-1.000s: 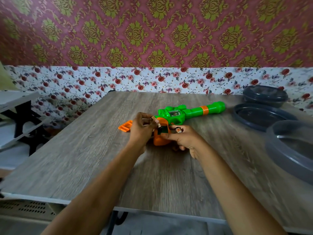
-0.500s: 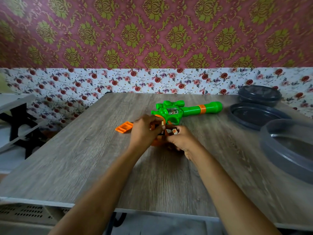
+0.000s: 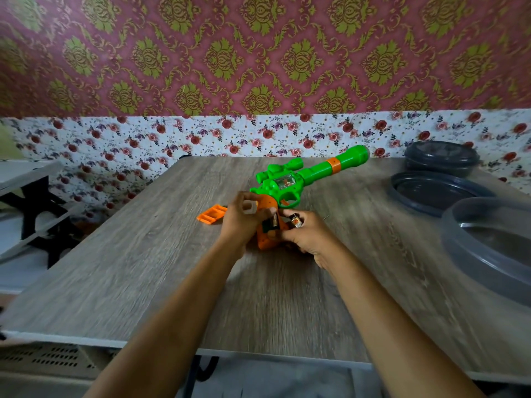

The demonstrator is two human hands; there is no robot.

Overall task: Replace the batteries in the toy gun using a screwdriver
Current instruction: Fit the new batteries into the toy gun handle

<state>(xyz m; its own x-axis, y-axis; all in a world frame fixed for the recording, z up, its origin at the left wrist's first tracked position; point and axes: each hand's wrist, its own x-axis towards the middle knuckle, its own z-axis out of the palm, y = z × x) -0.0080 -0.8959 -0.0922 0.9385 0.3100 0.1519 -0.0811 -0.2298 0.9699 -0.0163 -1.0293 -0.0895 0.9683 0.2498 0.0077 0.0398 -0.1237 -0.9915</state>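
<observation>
A green toy gun [image 3: 304,176] with an orange grip [image 3: 265,242] lies on the wooden table [image 3: 143,268], barrel pointing to the far right. The grip's battery compartment faces up, open. My left hand [image 3: 240,222] pinches a battery [image 3: 274,221] at the compartment's mouth. My right hand [image 3: 306,237] curls around the grip's right side and holds another battery [image 3: 296,220] against its fingers. The orange battery cover [image 3: 212,214] lies on the table left of my left hand. No screwdriver is in sight.
Dark grey round containers [image 3: 441,158] and lids [image 3: 436,192] sit at the table's right side, the nearest one [image 3: 488,248] large and close to my right forearm. A white and black rack [image 3: 31,202] stands left of the table.
The gun's barrel has swung further away and up to the right. My left hand has brought its battery down to the open compartment. The right hand stays on the grip.
</observation>
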